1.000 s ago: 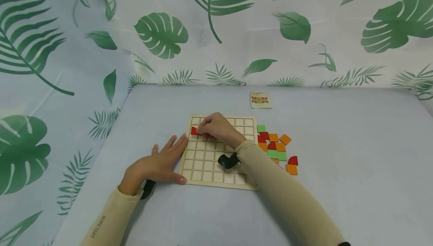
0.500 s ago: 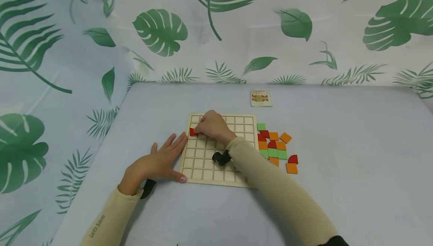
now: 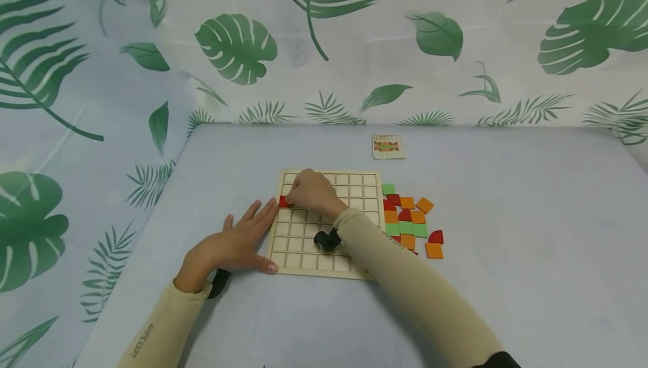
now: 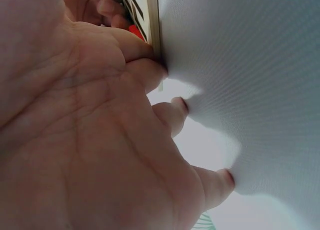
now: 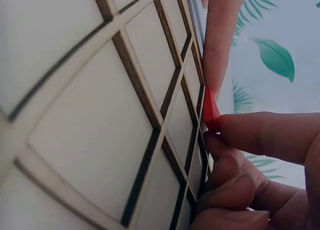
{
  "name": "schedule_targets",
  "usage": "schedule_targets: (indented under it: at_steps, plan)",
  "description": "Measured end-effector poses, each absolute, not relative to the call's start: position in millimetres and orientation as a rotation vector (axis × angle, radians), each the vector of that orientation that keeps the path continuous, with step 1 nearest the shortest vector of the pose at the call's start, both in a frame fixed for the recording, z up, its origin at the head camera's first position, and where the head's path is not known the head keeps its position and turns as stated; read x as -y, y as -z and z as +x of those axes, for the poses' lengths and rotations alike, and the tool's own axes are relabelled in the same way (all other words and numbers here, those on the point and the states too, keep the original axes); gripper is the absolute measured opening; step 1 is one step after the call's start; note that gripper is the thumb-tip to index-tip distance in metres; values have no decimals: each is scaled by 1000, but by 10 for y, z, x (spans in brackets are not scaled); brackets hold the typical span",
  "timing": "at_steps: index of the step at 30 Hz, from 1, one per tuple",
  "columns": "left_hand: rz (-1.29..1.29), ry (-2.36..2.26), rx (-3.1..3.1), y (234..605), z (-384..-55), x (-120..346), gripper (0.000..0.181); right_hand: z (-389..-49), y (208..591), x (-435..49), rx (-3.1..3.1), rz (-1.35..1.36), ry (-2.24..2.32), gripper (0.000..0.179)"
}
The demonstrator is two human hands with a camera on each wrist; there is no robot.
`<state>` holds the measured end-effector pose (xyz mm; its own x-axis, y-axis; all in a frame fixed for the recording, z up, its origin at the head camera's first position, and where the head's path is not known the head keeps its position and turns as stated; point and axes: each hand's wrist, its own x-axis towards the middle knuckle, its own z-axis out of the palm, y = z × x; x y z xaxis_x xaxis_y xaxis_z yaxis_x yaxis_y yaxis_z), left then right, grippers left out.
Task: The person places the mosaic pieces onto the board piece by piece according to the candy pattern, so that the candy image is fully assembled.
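My right hand (image 3: 314, 192) reaches over a pale wooden grid board (image 3: 296, 245) to its left side. Its fingers are bent, and the index fingertip presses on a small red tile (image 5: 211, 110) at the board's left edge. In the head view the red tile (image 3: 282, 202) shows just left of the fingertips, a few rows from the top. My left hand (image 3: 230, 250) lies with fingers spread along the board's left side, thumb at the near left corner. The left wrist view shows its fingertips at the board's edge and on the cloth.
Right of the board lie several loose tiles: orange squares (image 3: 434, 251), green squares (image 3: 406, 228) and red quarter-circles (image 3: 436, 237). A small pattern card (image 3: 388, 147) sits beyond the board. Leaf-printed cloth (image 3: 334, 64) rises behind and at left.
My right hand has shifted slightly left with the red tile, which now sits against the board's left edge. My left hand has stayed in place.
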<state>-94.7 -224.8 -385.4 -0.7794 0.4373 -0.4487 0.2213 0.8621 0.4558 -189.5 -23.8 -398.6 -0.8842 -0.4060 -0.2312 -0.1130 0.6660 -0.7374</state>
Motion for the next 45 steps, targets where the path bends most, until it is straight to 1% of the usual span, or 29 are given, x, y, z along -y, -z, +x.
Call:
schedule_targets:
  at_steps: [6, 13, 23, 26, 33, 45]
  plan:
    - [492, -528, -2468, 3833, -948, 2237, 126, -1870, 3985, 236, -2531, -443, 1069, 24]
    - [512, -522, -2473, 3840, -963, 2231, 126, -1855, 3992, 247, -2591, -434, 1035, 28]
    - [506, -495, -2466, 3865, -971, 2207, 126, -1802, 3995, -21, -2427, -596, 1256, 21]
    - [495, -493, -2465, 3865, -974, 2206, 127, -1760, 3995, -130, -2320, -600, 1302, 24]
    - [473, -515, -2462, 3839, -947, 2217, 127, -1619, 3928, -361, -2181, -600, 1344, 41]
    - [474, -544, -2468, 3836, -936, 2219, 128, -1432, 3888, -651, -2042, -723, 1390, 55]
